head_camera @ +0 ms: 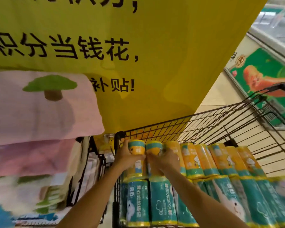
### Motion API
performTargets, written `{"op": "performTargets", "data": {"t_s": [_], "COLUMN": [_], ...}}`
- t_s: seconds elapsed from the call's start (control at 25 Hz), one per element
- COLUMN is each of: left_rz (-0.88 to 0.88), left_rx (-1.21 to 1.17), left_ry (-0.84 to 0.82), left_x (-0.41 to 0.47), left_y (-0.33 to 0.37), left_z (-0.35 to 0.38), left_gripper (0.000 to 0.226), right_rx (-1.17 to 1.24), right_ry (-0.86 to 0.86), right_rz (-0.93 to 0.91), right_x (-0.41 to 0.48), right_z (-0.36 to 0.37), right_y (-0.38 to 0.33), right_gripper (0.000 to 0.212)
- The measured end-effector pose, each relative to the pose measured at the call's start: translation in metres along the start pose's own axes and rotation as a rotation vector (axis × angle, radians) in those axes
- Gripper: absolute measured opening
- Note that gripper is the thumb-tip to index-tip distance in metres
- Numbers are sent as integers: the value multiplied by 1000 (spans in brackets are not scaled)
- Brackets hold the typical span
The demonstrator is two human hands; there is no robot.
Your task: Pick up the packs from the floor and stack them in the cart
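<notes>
Your two bare forearms (89, 199) reach from the bottom edge into the wire cart (204, 119). Your left hand (127, 156) curls its fingers round the left pack (136, 149), which stands at the cart's far left corner, just inside the black frame. Your right hand (165, 160) grips the right pack (153, 148), touching beside it, and the two hands meet between the packs. Both are upright cylinders in glossy film, orange with a teal band and a yellow cap. To their right a row of orange packs (220, 160) leans side by side, touching. Nearer you lie teal packs (161, 201), shiny and rounded. Behind the cart hangs a yellow banner (171, 63) with black characters. A soft pink towel (39, 109) sits to the left.
</notes>
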State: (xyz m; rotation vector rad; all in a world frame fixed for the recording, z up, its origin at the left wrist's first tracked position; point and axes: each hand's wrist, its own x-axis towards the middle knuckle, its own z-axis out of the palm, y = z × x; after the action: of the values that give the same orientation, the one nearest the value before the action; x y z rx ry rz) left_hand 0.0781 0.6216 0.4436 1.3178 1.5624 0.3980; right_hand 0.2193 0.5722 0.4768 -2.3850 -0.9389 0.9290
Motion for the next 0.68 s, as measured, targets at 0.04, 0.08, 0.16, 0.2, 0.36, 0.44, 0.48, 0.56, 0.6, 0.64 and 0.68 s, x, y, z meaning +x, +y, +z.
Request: {"op": "performTargets", "data": {"t_s": [0.04,0.08,0.16,0.2,0.36,0.44,0.48,0.56,0.6,0.64,0.68], "left_rz": [-14,-27,-34,-32,-44,-47,-47,-46,-51,-58,-61], "left_rx": [-33,-55,-81,-91,-155,-220,-249,-282,-289,-288,-284], "left_ry": [6,13,13,11,6,7,15,31,30,17,4], "left_x": [2,4,8,9,11,10,8,5,5,4,4], "left_y": [0,-1,-5,-6,-9,-8,-7,-7,-8,-9,-10], "left_z": [1,2,5,6,7,11,13,16,17,16,16], "left_gripper": [102,103,103,102,100,98,98,98,98,99,99], "right_rx": [0,3,7,3,11,15,24,25,5,-16,-41], "right_ry": [14,29,68,89,162,202,219,236,231,226,227], "right_rz": [17,19,10,4,3,-35,-59,-104,-121,-140,-160], "right_x": [1,3,4,3,-4,-5,-5,-8,-9,-9,-10], "right_z": [2,4,8,10,17,14,13,14,17,18,19], "right_y": [-1,0,0,0,2,0,0,0,0,2,4], "right_gripper": [49,50,59,63,63,56,52,53,56,60,60]}}
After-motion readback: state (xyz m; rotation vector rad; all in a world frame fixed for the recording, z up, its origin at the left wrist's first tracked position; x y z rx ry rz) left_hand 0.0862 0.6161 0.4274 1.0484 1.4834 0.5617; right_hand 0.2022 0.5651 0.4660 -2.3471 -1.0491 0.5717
